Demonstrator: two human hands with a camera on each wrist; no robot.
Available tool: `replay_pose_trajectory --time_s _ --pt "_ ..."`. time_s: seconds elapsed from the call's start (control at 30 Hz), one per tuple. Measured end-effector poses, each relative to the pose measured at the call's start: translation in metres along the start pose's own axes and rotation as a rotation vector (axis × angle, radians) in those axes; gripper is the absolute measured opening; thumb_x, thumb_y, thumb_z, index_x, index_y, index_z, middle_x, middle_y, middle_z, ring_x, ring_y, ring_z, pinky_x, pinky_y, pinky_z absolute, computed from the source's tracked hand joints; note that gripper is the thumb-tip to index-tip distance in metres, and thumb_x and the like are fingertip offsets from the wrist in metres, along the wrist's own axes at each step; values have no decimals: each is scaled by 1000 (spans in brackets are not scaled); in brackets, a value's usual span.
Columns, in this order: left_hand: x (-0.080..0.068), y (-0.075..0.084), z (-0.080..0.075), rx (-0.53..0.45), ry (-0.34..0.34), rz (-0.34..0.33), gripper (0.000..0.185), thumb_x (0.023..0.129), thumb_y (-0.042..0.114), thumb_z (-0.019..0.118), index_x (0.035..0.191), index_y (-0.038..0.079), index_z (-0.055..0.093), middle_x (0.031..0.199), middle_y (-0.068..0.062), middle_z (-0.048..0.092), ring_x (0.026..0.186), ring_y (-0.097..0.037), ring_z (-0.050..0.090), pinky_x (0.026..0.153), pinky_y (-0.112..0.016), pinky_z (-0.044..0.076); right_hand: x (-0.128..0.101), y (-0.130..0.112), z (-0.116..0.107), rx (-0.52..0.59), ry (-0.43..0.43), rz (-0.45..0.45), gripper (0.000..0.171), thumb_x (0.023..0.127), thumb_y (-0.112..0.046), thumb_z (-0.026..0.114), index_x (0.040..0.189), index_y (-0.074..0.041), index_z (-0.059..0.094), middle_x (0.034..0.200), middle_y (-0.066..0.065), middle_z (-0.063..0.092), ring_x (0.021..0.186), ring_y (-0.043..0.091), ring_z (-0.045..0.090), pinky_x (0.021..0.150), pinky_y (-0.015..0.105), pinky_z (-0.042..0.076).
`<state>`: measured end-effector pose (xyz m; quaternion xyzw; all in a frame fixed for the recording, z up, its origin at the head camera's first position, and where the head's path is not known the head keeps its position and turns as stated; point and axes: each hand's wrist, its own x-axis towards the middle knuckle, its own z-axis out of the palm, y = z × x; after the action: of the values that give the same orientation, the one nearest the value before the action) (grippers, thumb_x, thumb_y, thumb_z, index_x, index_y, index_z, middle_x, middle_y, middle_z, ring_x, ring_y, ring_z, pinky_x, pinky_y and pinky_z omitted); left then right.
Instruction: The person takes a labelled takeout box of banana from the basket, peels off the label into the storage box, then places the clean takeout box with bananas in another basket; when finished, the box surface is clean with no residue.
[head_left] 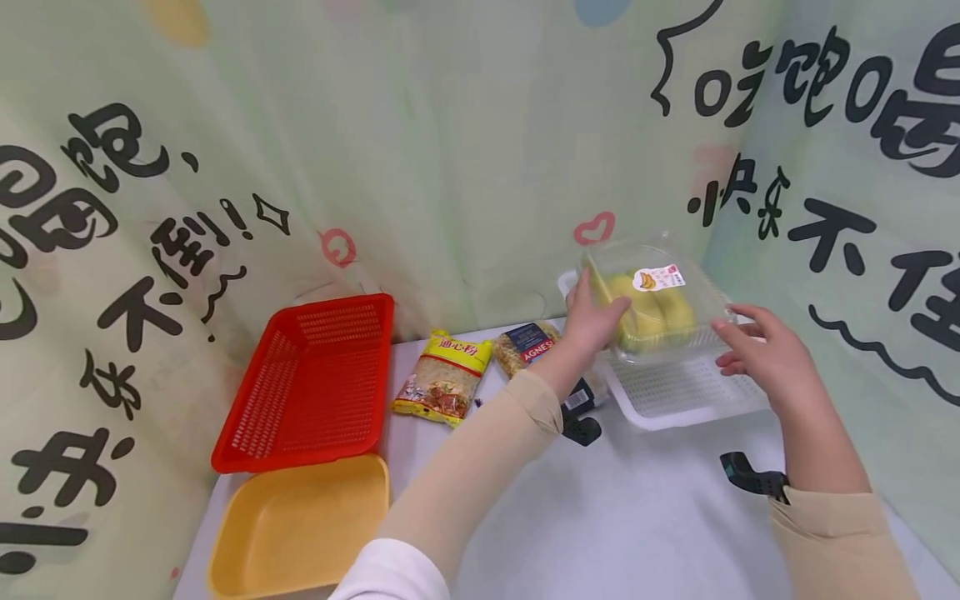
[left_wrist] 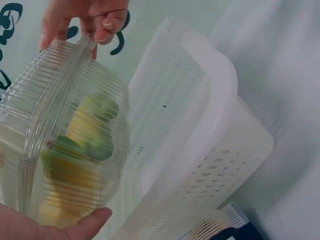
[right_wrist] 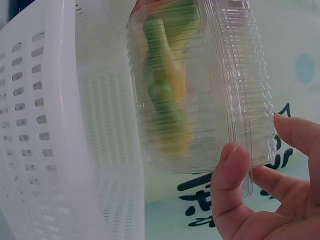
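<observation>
— What am I holding up there?

— A clear plastic clamshell box (head_left: 660, 304), ribbed along its walls and rim, lid closed. Inside I see yellow bananas (head_left: 652, 317) with green ends, and a small sticker with a banana picture sits on the lid.

— How is it sitting?

— It's in the air, tilted, just above the white perforated basket (head_left: 686, 392) — not resting in it. My left hand (head_left: 592, 321) grips one end; my right hand (head_left: 765, 358) is at the other, thumb and fingertips on the rim.
</observation>
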<state>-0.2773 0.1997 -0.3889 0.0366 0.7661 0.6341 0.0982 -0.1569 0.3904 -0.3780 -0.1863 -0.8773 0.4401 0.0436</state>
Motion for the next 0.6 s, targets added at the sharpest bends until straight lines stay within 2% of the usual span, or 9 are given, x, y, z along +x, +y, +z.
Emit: replay_pose_trajectory --time_s 0.1,0.13,0.2,0.33,0.4,0.5,0.6 --pt "-4 0 -12 11 5 27 82 87 31 70 155 39 25 160 -4 27 136 -29 44 72 -30 59 -5 -5 3 -28 -12 -23 85 94 -66 42 158 -16 18 146 33 38 74 16 69 88 65 49" --pt "-5 0 -17 10 6 34 81 87 31 70 155 39 25 160 -4 27 137 -29 42 80 -33 59 -6 -7 4 -37 -21 -34 84 95 -66 42 158 -16 19 145 33 38 75 18 69 84 62 51" --pt "-7 0 -28 14 7 41 80 88 32 69 155 39 25 161 -5 27 140 -29 39 95 -39 53 -9 -11 7 -54 -48 -58 82 96 -65 40 158 -16 19 143 32 40 77 21 68 80 57 53" --pt "-13 -5 -49 8 8 31 80 88 35 68 154 42 24 163 -5 24 144 -32 35 113 -51 38 -14 -17 17 -73 -116 -110 78 98 -62 38 158 -16 20 140 30 42 84 26 66 75 43 53" --pt "-16 -7 -59 5 11 20 80 88 37 67 154 43 23 163 -5 23 145 -32 33 113 -53 37 -14 -20 21 -76 -147 -140 75 100 -59 37 158 -15 21 141 30 42 87 27 65 73 39 52" --pt "-21 -12 -74 -10 11 9 79 88 39 67 154 44 24 164 -4 23 144 -33 34 109 -54 42 -14 -23 28 -73 -191 -180 71 101 -55 38 157 -14 23 143 28 41 88 23 64 73 32 51" --pt "-26 -19 -89 -2 18 0 77 89 41 66 153 46 24 164 -3 22 145 -33 32 110 -55 40 -14 -26 35 -63 -239 -204 69 102 -53 38 156 -13 25 145 26 41 88 18 64 74 28 51"
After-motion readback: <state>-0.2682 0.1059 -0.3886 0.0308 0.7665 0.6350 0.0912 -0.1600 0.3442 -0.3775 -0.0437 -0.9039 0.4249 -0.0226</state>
